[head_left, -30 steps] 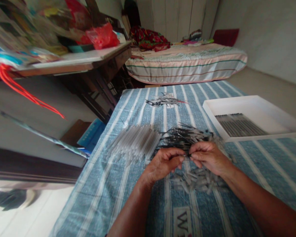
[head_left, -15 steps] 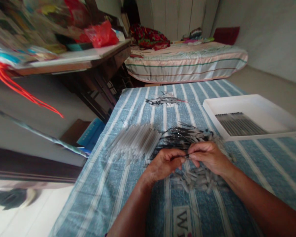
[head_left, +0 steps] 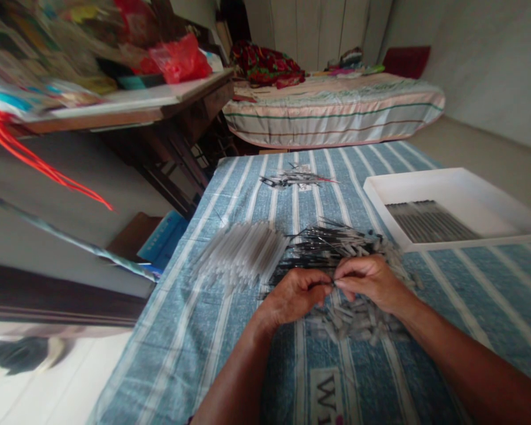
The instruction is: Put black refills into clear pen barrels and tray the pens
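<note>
My left hand [head_left: 294, 295] and my right hand [head_left: 369, 280] meet fingertip to fingertip above the striped cloth. Both are closed in a pinch on a small, thin dark piece [head_left: 333, 283], mostly covered by the fingers. Just beyond them lies a heap of thin black rods [head_left: 316, 245], tangled with greyish ones to the right. Short grey tube-like pieces [head_left: 351, 321] are scattered below my right hand. To the left, a neat stack of translucent whitish tubes [head_left: 245, 251] lies slanted on the cloth.
A shallow white tray [head_left: 500, 227] at the right holds a row of grey rods [head_left: 431, 221] with dark ends. Farther back lies a small bunch of loose dark rods [head_left: 296, 178]. A cluttered desk [head_left: 177, 103] stands at the left, and a bed [head_left: 336, 115] beyond the table.
My hands have shifted very slightly; the fingertips are closer together and less of the dark piece shows between them. The heaps and tray stay as they were.
</note>
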`<move>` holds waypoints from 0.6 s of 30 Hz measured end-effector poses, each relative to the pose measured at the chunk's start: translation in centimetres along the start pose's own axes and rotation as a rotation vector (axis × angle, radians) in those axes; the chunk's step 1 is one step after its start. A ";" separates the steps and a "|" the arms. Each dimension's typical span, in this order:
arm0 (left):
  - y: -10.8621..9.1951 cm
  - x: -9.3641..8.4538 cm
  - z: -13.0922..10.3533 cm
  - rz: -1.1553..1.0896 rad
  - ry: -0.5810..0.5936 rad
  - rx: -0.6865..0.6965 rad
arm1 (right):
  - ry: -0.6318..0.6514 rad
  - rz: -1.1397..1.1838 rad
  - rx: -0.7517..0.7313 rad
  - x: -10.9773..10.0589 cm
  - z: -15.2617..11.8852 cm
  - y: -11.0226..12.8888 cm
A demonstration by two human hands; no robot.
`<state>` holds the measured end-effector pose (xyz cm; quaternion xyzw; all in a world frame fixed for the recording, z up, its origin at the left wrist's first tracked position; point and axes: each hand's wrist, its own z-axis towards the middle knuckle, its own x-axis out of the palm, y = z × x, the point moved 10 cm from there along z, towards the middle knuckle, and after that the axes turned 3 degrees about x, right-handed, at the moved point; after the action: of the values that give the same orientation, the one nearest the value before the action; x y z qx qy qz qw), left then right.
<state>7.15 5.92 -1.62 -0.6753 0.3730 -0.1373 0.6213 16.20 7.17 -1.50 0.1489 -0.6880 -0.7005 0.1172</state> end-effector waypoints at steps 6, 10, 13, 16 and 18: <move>0.0 -0.5 0.0 0.043 -0.045 -0.002 | -0.016 -0.094 0.004 0.0 0.1 -0.4; -0.1 -0.7 0.1 0.099 -0.062 0.020 | -0.020 -0.231 -0.006 0.1 0.0 -0.2; -0.1 -0.7 0.2 0.139 -0.066 0.040 | -0.001 -0.312 -0.002 0.3 -0.1 -0.1; -0.1 -0.6 0.2 0.151 -0.070 0.056 | 0.021 -0.342 0.024 0.6 -0.1 -0.2; -0.2 -0.6 0.2 0.152 -0.075 0.065 | 0.030 -0.358 0.036 0.7 -0.1 -0.3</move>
<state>6.94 6.50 -1.35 -0.6291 0.3951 -0.0763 0.6651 15.55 6.81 -1.86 0.2818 -0.6610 -0.6955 -0.0018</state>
